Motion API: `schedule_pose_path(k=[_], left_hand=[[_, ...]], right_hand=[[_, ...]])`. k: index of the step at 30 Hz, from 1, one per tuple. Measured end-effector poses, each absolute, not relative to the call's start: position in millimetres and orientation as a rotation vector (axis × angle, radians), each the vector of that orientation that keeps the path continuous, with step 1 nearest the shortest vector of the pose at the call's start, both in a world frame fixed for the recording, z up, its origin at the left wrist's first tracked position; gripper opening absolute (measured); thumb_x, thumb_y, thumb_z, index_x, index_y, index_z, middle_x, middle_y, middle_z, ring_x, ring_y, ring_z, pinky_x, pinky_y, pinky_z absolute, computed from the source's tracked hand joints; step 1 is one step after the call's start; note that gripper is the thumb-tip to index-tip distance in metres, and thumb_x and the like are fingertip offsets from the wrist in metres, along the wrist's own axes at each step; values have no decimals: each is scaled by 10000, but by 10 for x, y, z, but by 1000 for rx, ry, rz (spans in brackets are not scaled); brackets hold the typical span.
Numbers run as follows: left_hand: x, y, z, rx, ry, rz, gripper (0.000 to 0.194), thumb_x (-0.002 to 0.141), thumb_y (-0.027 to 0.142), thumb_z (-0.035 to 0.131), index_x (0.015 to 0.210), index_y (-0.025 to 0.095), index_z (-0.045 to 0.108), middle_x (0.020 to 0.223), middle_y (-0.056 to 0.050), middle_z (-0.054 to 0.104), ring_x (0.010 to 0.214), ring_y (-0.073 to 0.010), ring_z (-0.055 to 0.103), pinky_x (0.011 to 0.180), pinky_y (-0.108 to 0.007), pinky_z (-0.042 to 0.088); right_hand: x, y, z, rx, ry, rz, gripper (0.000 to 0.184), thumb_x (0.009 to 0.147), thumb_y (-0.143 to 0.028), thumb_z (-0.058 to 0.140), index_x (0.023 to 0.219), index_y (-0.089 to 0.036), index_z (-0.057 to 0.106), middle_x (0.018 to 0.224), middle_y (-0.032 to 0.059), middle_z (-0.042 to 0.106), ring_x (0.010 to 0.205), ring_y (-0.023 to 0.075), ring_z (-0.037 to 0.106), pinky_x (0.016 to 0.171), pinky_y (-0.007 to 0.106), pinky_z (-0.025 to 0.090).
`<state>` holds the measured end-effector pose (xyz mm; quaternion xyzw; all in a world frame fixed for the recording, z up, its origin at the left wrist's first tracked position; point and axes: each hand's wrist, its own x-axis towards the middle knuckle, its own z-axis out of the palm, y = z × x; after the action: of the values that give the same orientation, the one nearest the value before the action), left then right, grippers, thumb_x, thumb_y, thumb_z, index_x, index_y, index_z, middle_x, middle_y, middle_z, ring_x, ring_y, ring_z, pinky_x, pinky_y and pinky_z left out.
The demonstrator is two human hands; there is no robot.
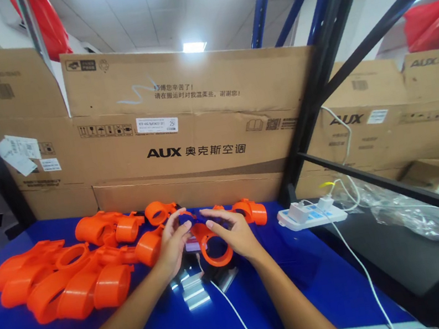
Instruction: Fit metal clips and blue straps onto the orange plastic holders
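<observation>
Both my hands meet at the middle of the blue table (pixel 267 297), over an orange plastic part with a ring (pixel 216 250). My left hand (pixel 174 245) curls its fingers round the part's left side, thumb near a small dark blue piece (pixel 187 217) on top. My right hand (pixel 233 234) grips the right side, fingers bent over the ring. A small pale purple piece (pixel 192 244) sits between the hands. A white cable (pixel 233 308) runs from under the part towards me.
Several more orange parts (pixel 73 273) lie heaped on the left, and one (pixel 250 211) lies behind my right hand. Shiny metal pieces (pixel 194 293) lie below the hands. A white power strip (pixel 310 214) with plugs sits right. Cardboard boxes (pixel 197 134) wall the back; black frame bars (pixel 374 181) stand right.
</observation>
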<state>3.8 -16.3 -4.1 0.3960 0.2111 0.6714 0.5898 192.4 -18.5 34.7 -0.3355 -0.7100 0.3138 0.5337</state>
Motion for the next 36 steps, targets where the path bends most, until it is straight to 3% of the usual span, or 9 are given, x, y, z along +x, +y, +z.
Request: schedule_pose_path(k=[8,16,23,31,36], left_hand=[[41,-193,-13,959,508,1570,457,775,277,844,1208,267,696,1206,-50,713,1076,-219,693,887,-321,566],[27,-199,-14,967,509,1597,461,765,250,847,1201,272,702,1202,-42,705,1099,-215,674,926,-324,553],[7,-197,-19,1015,492,1633,556,715,205,849,1244,270,690,1278,-56,681,1218,-263,633,1030,-372,522],[-63,-169,-88,1214,489,1641,711,714,250,859,1384,266,623,1478,-96,601,1424,-334,504,1177,-445,418],[-60,-181,-25,1332,533,1655,677,756,308,872,1366,261,580,1500,-128,582,1441,-334,498,1217,-479,362]], right_hand=[[1928,-182,361,-808,-1707,730,316,880,-406,786,1163,-265,803,1241,84,786,1179,322,730,1114,559,516],[1932,-168,324,-822,-1722,763,311,895,-417,774,1169,-271,789,1257,79,778,1197,316,717,1114,543,515],[1945,-149,306,-828,-1777,722,443,895,-440,772,1300,-268,714,1330,88,737,1252,307,680,1126,512,505],[1968,-211,306,-899,-1926,450,567,862,-466,803,1362,-254,641,1293,107,728,1184,315,689,1064,508,524],[1975,-233,330,-891,-2023,93,614,847,-470,829,1397,-297,618,1248,117,708,1161,342,653,1027,541,498]])
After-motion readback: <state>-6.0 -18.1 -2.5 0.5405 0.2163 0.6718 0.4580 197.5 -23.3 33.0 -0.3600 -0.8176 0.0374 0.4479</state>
